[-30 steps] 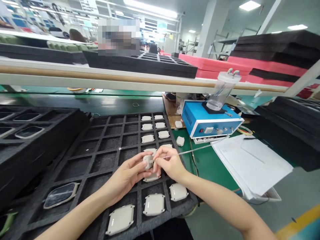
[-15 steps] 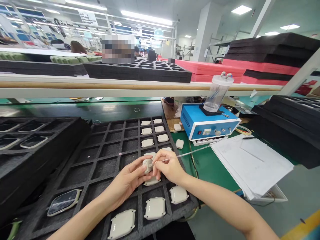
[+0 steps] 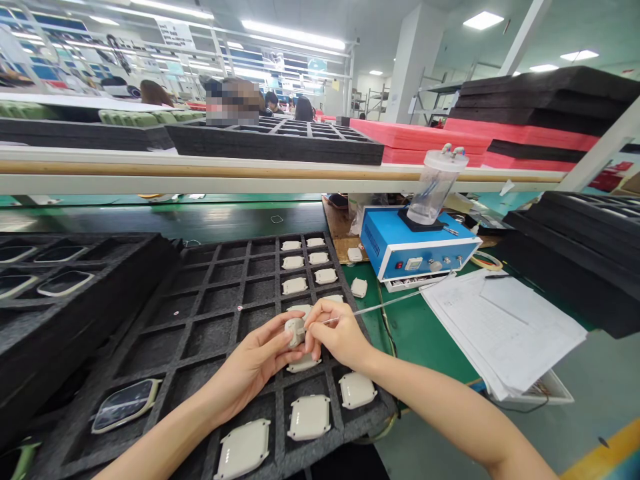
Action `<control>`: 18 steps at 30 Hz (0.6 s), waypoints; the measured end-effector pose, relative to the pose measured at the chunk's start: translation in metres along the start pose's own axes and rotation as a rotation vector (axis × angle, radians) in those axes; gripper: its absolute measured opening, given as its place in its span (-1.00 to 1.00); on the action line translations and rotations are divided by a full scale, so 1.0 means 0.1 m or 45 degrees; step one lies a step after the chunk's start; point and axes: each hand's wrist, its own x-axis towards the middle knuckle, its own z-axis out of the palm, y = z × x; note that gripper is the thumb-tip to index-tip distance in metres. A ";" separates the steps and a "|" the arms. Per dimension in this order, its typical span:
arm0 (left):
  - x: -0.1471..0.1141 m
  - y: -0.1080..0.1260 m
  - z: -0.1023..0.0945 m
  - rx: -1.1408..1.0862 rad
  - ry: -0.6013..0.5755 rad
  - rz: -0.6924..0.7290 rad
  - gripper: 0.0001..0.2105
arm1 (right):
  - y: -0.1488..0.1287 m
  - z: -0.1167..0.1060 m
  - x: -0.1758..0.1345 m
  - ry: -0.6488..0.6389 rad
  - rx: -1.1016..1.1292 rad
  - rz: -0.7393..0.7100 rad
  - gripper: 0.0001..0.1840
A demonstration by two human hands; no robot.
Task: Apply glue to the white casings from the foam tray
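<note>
Centrally, between my hands, a beige case (image 3: 295,333) sits pinched in my left hand (image 3: 261,357), above the foam tray (image 3: 207,339); my right hand (image 3: 336,335) grips a thin tube (image 3: 387,304). Probably light, stiff, scratchable: best held by its edges.

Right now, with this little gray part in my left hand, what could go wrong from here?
The thin tube in your right hand reaches close to the gray part in your left hand, so a slip might scratch it.
You hold the part over the tray of watch cases; dropping it could mark one below.
The tube also runs past a loose case toward the blue box, so a sharp tug might knock that case.
</note>
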 end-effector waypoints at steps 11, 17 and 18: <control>0.01 0.00 0.01 0.003 -0.002 0.000 -0.71 | 0.01 0.00 0.01 -0.013 -0.012 -0.012 -0.91; 0.00 -0.01 -0.01 0.009 -0.020 0.009 -0.71 | 0.01 0.00 0.01 -0.016 -0.024 -0.012 -0.92; 0.00 -0.01 -0.01 0.008 -0.022 0.010 -0.71 | 0.01 0.00 0.00 -0.011 -0.026 -0.008 -0.92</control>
